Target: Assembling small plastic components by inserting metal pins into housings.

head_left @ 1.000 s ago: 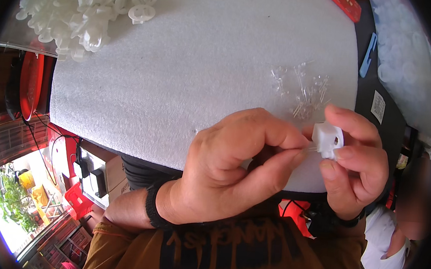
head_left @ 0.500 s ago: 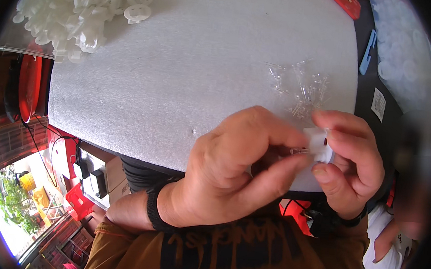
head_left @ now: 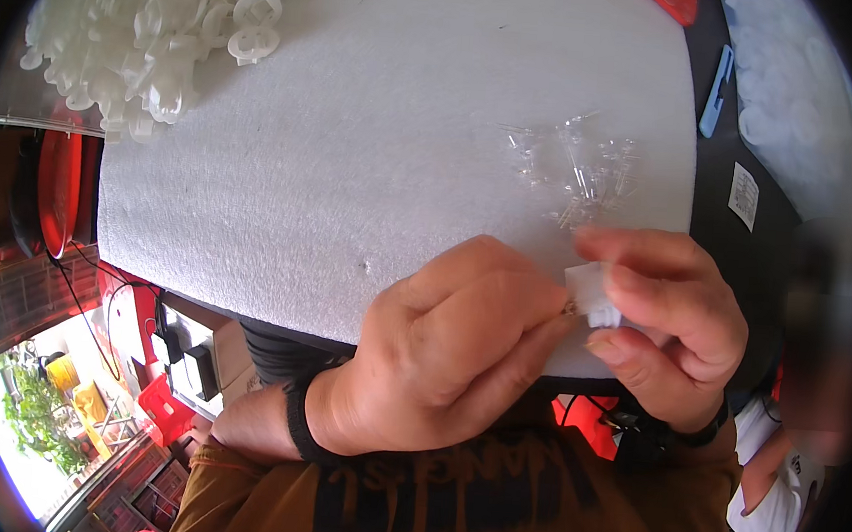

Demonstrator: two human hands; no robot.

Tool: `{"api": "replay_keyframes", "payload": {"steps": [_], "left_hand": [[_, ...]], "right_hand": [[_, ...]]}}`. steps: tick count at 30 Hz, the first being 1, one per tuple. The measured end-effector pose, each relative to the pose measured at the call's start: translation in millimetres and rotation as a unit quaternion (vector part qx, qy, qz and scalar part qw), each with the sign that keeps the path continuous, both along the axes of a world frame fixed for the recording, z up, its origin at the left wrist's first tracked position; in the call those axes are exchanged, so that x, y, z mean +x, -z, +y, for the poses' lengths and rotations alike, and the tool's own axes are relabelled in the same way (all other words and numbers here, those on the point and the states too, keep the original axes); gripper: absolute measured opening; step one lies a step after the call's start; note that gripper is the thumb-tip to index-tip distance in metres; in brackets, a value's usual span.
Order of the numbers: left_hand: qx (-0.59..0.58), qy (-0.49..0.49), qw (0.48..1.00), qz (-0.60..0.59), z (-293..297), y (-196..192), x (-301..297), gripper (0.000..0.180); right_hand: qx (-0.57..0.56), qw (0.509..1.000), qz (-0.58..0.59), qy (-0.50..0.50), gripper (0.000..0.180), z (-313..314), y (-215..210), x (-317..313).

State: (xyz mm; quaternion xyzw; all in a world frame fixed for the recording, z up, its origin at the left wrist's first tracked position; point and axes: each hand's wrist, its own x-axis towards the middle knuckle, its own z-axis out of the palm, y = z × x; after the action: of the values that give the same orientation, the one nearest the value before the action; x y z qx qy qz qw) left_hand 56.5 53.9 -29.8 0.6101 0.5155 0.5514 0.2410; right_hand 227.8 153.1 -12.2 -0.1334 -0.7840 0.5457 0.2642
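Low over the right front of the foam-covered table, my two hands meet. Between thumb and fingers my right hand (head_left: 679, 323) holds a small translucent white plastic fitting (head_left: 587, 287) with a squarish body and a rounded end. My left hand (head_left: 450, 352) is closed in a pinch on a small clear LED-like piece (head_left: 569, 307). Its tip is at the left side of the fitting; fingertips cover most of it, and I cannot tell if it is inside. Just beyond my hands, a loose scatter of clear LED-like pieces (head_left: 583, 173) with thin legs lies on the foam.
White foam sheet (head_left: 284, 177) covers the table. A heap of white plastic fittings (head_left: 155, 40) fills the far left. Toward the right lie a light-blue cutter (head_left: 717, 94), a white label (head_left: 744, 196) and a bag of white parts (head_left: 803, 105). A red object (head_left: 672, 1) sits at the far edge.
Both hands have shifted slightly left. The left fingertips have closed further around the clear piece, and the white fitting has turned in my right hand.
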Motion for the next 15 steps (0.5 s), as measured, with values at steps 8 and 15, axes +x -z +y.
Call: {"api": "replay_keyframes", "payload": {"steps": [8, 15], "left_hand": [[-0.021, -0.011, 0.994, 0.105, -8.8, -4.9, 4.3, 0.022], [-0.069, -0.002, 0.994, 0.090, -14.1, -11.2, -1.0, 0.020]], "right_hand": [[0.065, 0.997, 0.033, 0.010, 0.025, 0.2, 3.5, -6.8], [0.019, 0.999, 0.035, 0.001, 0.026, -8.2, 5.4, -6.6]]}}
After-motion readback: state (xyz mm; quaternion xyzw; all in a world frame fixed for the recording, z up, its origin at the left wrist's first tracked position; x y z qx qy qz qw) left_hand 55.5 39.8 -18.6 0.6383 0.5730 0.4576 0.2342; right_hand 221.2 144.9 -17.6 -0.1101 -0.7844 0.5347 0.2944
